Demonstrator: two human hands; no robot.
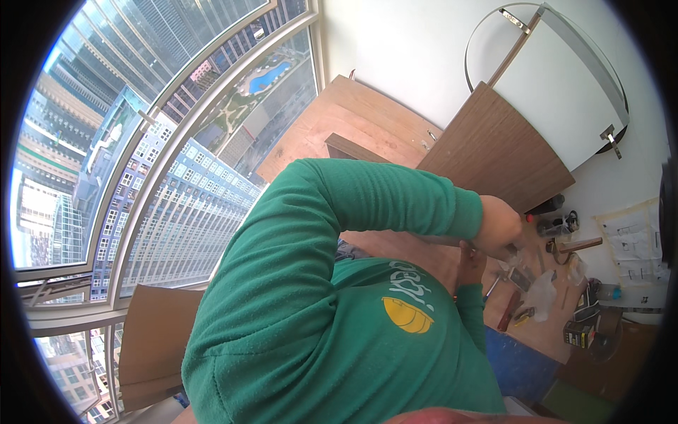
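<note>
Right of frame centre, a careless sweep by the left hand or right hand, their grip impossible to tell, might drag the plastic bag off the bench.

single head-worn view, wide fisheye. we look steeply down from head height, very near the green sweater, which fills the lower middle. the hands lie farther off, right of centre. we take in tall windows at left, white wall at top, worktop at right. straight edges bow near the border.
</note>
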